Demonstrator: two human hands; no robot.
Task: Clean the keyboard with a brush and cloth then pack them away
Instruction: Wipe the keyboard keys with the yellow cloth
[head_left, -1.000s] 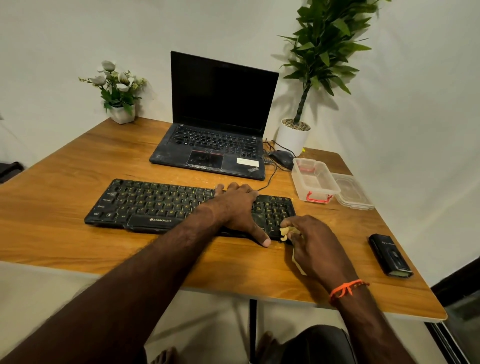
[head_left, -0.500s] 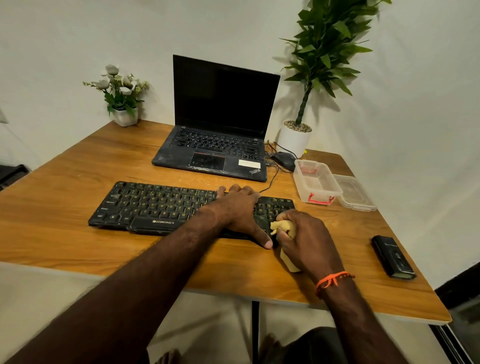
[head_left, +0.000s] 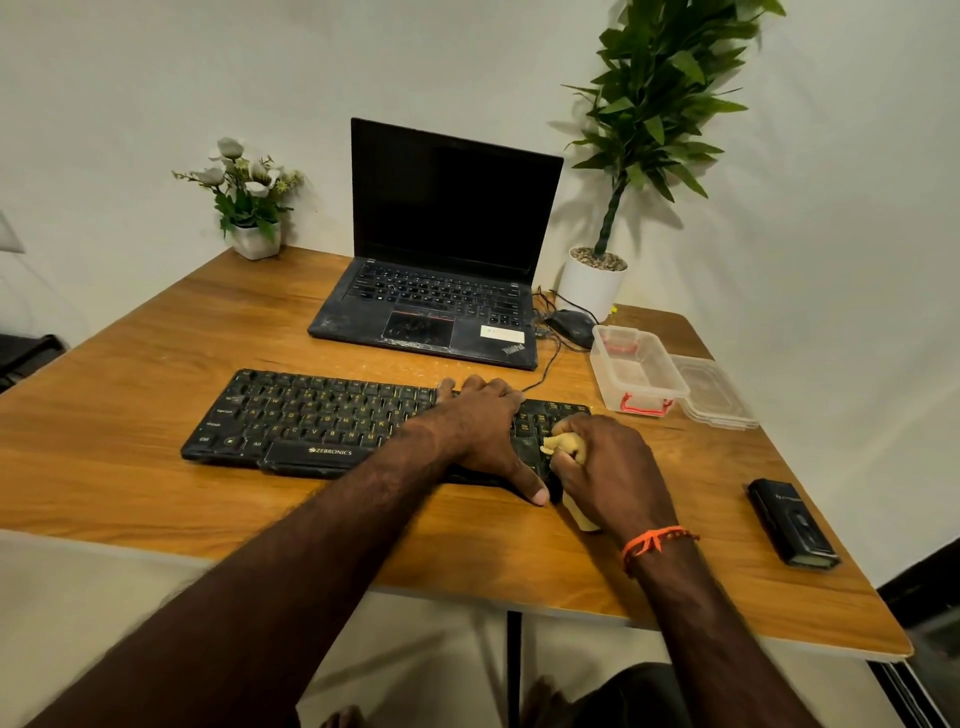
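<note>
Right hand (head_left: 613, 467), gripping the cloth (head_left: 566, 444), has moved further onto the keyboard (head_left: 311, 415); left hand (head_left: 483, 426) stays flat

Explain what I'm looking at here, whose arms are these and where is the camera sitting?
The camera sits on a person's head, looking forward and down, so both arms are that person's own; no machine is involved. The left hand rests flat on a black keyboard, steadying it. The right hand grips a yellowish cloth against the keyboard's right end. On the wooden table also stand an open laptop, an open clear box with its lid beside it, a mouse, a small black device and two potted plants.
</note>
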